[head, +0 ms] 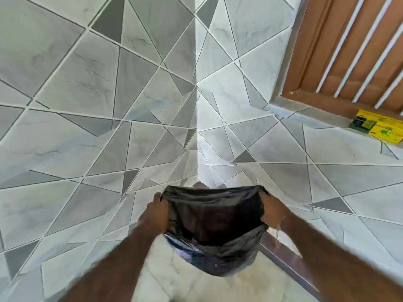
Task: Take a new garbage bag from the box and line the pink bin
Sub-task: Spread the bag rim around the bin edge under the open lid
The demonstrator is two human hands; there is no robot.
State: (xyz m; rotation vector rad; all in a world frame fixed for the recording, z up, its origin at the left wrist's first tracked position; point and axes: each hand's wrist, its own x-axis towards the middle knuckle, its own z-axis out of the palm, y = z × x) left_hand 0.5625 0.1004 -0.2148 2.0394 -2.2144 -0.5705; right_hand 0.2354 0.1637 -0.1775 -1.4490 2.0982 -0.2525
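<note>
A: Where is the bag [214,221]?
B: Stretched open between both hands, in a tiled corner above the floor [174,280]; left hand [156,214] in a closed grip on one rim, right hand [273,211] on the other.
A: The box [379,127]?
B: On the sill, right; bin hidden.

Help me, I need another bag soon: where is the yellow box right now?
The yellow box lies at the far right of the head view, on the tiled ledge just below the brown window frame.
</note>
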